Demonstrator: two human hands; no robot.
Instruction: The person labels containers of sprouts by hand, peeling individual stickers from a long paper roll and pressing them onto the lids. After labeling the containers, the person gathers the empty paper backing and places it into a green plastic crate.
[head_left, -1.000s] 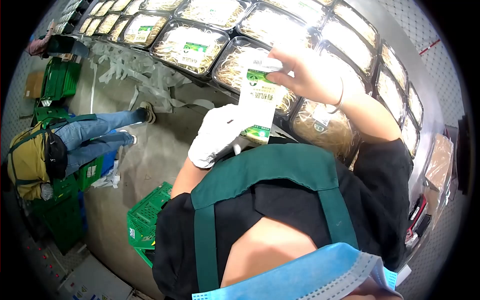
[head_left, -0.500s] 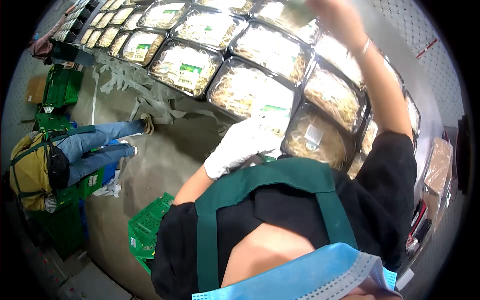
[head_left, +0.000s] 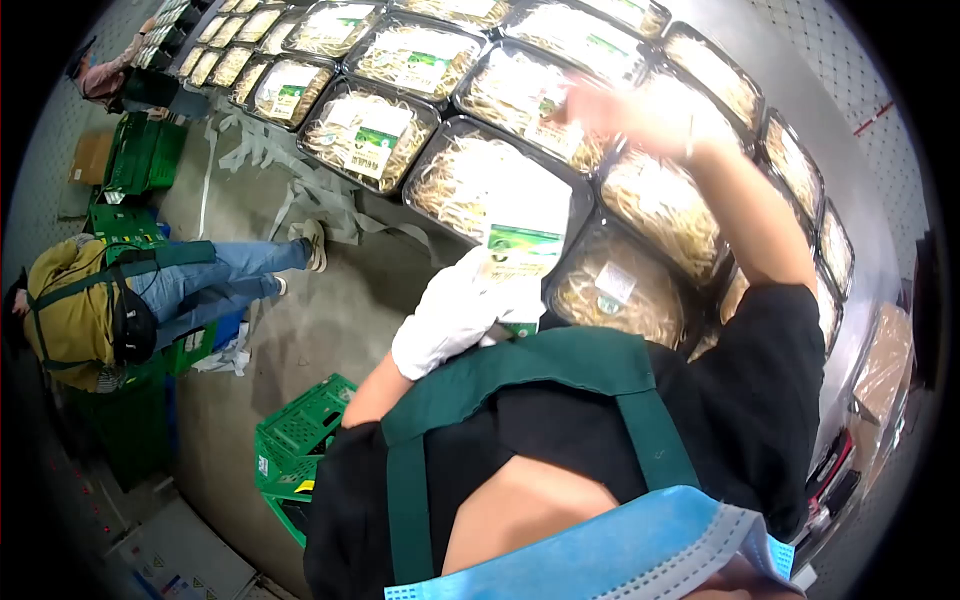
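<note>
Through the head camera I see my operator's left hand (head_left: 450,312), in a white glove, closed around the lower end of a strip of labels (head_left: 522,240). The strip stands up from the fist, its green-and-white print facing the camera. It sits close to the chest, just above the green apron (head_left: 560,360), which I judge keeps the labels within easy reach of the other hand.

The right hand (head_left: 640,108) is bare, with a thin bracelet (head_left: 690,135) at the wrist. It is raised well beyond the left hand and off to its right. It is blurred, so I cannot tell how far its fingers are spread or whether they hold anything.

Under that hand lies a bean-sprout tray (head_left: 520,90) with a clear lid. Just beyond the left hand is an unlabelled tray (head_left: 462,180). To that hand's right sits a tray with a small white sticker (head_left: 620,290). The trays lie edge to edge in rows, probably so that each lid can be reached in turn.

Below and left of the gloved hand stands a green crate (head_left: 300,435) on the floor. Farther left is another person (head_left: 90,310) in a yellow top and jeans, with pale paper strips (head_left: 300,185) strewn nearby.
</note>
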